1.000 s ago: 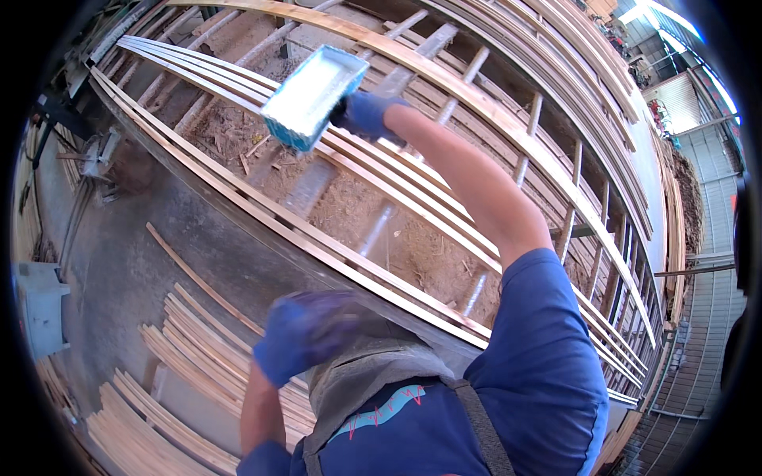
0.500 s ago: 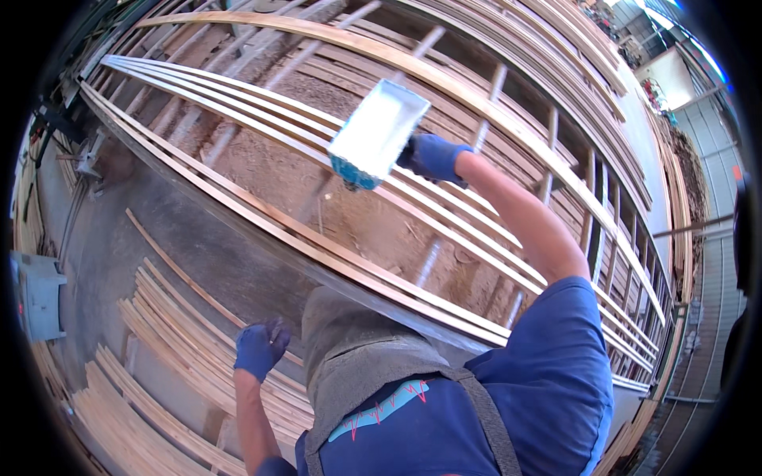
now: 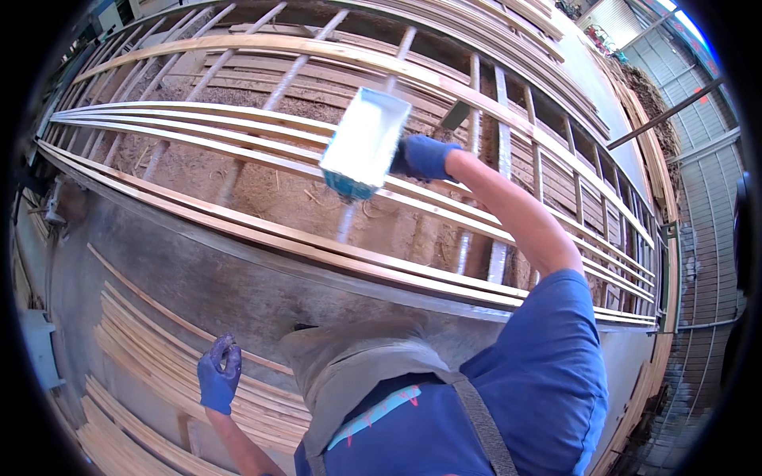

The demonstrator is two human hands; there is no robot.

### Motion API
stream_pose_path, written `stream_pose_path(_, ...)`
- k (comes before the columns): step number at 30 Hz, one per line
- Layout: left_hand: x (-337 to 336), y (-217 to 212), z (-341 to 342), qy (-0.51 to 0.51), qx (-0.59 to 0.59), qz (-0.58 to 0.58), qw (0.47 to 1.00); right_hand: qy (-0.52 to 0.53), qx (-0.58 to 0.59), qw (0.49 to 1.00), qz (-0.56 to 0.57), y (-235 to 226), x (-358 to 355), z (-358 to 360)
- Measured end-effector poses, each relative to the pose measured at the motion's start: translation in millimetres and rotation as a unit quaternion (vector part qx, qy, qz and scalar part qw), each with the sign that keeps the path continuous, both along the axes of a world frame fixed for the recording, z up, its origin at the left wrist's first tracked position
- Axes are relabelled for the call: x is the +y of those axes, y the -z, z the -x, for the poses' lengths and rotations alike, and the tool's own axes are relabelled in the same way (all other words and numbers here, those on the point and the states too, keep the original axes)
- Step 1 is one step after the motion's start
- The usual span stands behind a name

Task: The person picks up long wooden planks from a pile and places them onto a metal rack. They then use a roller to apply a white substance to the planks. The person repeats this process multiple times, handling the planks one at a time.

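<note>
My right hand, in a blue glove, is closed on the side of a rectangular paint box. Its inside is white and its outer wall blue-green, with white smears; the grip itself is partly hidden. Beneath the box run several long wooden strips with whitish upper faces, laid across a metal rack. Whether the box touches them I cannot tell. My left hand, gloved in blue with dark fingertips, hangs low at the left with loosely curled fingers and nothing visible in it. Bare strips lie below it.
Two bare strips follow the rack's near edge. Farther across, a single board spans the metal crossbars. More boards lie beneath the bars amid brown sawdust. A grey-blue box stands at far left.
The view has turned and shifted right along the rack. My right hand still holds the paint box over the strips. My left hand sits lower and farther left, its fingers more curled.
</note>
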State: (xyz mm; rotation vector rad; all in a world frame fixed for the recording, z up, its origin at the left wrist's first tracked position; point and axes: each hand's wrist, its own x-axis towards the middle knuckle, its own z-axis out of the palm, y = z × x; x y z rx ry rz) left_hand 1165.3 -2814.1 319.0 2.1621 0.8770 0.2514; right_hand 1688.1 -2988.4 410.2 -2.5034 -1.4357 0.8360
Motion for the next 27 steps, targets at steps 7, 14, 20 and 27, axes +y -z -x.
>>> stream_pose_path(7, -174, -58, -166, 0.113, -0.1, -0.075, 0.986, 0.028, -0.083, 0.995, 0.039, 46, -331, -88)
stream_pose_path(14, -296, -62, -438, 0.366, -0.093, -0.201, 0.904, 0.076, -0.16, 0.984, 0.037, 39, -612, -105)
stream_pose_path(20, -469, -36, -622, 0.477, 0.075, -0.157, 0.862, 0.201, -0.181, 0.959, 0.089, 47, -788, -109)
stream_pose_path(27, -559, 14, -684, 0.514, 0.152, -0.114, 0.836, 0.337, -0.078, 0.938, -0.011, 27, -887, -107)
